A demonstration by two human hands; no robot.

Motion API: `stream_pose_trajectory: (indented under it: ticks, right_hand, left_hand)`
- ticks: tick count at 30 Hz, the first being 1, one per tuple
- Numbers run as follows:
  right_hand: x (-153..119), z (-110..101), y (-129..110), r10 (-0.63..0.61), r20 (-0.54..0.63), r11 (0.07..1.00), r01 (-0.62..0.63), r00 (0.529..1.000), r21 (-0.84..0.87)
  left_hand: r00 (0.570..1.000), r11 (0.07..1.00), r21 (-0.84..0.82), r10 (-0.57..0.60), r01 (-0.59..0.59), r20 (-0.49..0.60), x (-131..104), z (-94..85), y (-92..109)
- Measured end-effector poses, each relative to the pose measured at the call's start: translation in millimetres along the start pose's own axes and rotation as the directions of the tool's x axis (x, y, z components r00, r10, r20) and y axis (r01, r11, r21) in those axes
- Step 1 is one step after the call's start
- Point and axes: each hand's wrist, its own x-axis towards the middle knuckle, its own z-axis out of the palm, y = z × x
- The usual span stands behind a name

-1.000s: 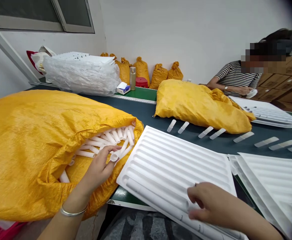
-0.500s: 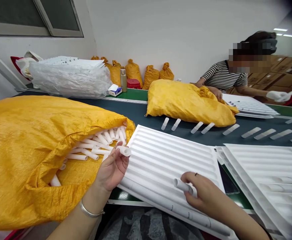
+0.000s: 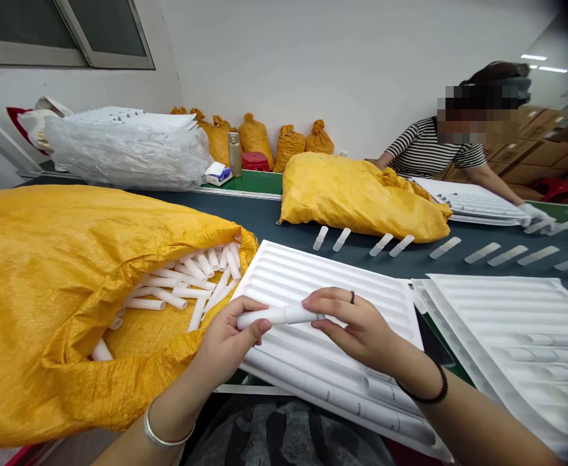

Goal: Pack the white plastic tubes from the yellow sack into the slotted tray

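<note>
Over open tray grooves (image 3: 332, 277), white tube (image 3: 284, 315)

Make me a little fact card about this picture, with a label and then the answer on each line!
Left hand: grips a white tube
Right hand: holds a greyer tube, in line with the white one
Where they meet: end to end; can't tell if one goes inside
Below: white grooved tray
Left side: open yellow sack with loose tubes
Across: person in striped top, white-gloved hand at the tubes on the dark surface
</note>
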Motion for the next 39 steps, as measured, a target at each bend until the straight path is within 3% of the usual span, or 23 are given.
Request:
stream_pose_trajectory:
  ticks: [2, 5, 10, 15, 19, 26, 29, 31, 32, 34, 37, 39]
  right_hand:
    - [4.5, 0.6, 3.2, -0.039, 0.030, 0.999, 0.040, 0.999, -0.014]
    - [9.3, 3.1, 6.7, -0.020, 0.042, 1.000, 0.020, 0.999, -0.001]
    - [11.7, 6.6, 10.3, 0.088, 0.071, 0.995, -0.091, 0.994, 0.040]
    - [16.7, 10.2, 11.3, 0.186, 0.115, 0.979, -0.195, 0.976, 0.067]
    - [20.2, 17.7, 9.1, 0.229, 0.159, 0.968, -0.242, 0.960, 0.071]
    - [19.1, 32.4, -6.7, 0.091, 0.150, 0.995, -0.096, 0.984, 0.026]
    - [22.0, 41.5, -11.2, 0.008, 0.225, 0.980, 0.037, 0.974, -0.196]
    - [31.1, 48.4, -3.5, 0.072, 0.305, 0.919, 0.056, 0.950, -0.389]
    - [38.3, 50.3, 5.2, 0.168, 0.309, 0.885, -0.005, 0.936, -0.465]
    - [56.8, 48.0, 32.6, 0.397, 0.222, 0.808, -0.224, 0.891, -0.545]
    - [84.8, 28.8, 88.7, 0.603, 0.013, 0.667, -0.495, 0.798, -0.557]
    - [97.0, 13.5, 124.3, 0.694, -0.049, 0.584, -0.602, 0.718, -0.544]
  left_hand:
    - [0.997, 0.994, 0.111, 0.015, -0.024, 0.082, -1.4, -3.6, 2.6]
    - [0.983, 0.948, 0.272, 0.137, -0.167, 0.124, -2.8, -7.1, 8.6]
    - [0.912, 0.756, 0.513, 0.367, -0.406, 0.181, -4.9, -13.7, 14.4]
    - [0.823, 0.596, 0.598, 0.527, -0.536, 0.212, -4.2, -17.8, 11.8]
    - [0.775, 0.532, 0.606, 0.582, -0.592, 0.246, -3.3, -16.8, 8.0]
    - [0.760, 0.522, 0.607, 0.610, -0.599, 0.225, -13.5, -13.5, -0.3]
    - [0.753, 0.468, 0.628, 0.575, -0.622, 0.318, -9.6, -16.9, -4.7]
    - [0.784, 0.423, 0.690, 0.510, -0.587, 0.354, 0.4, -27.8, -9.9]
    - [0.818, 0.403, 0.747, 0.476, -0.528, 0.322, 7.2, -37.3, -13.9]
    - [0.891, 0.355, 0.880, 0.430, -0.317, 0.147, 22.2, -64.2, -25.7]
    - [0.911, 0.281, 0.956, 0.369, 0.082, -0.186, 39.8, -111.8, -51.3]
    - [0.943, 0.300, 0.938, 0.227, 0.172, -0.245, 43.2, -134.8, -68.4]
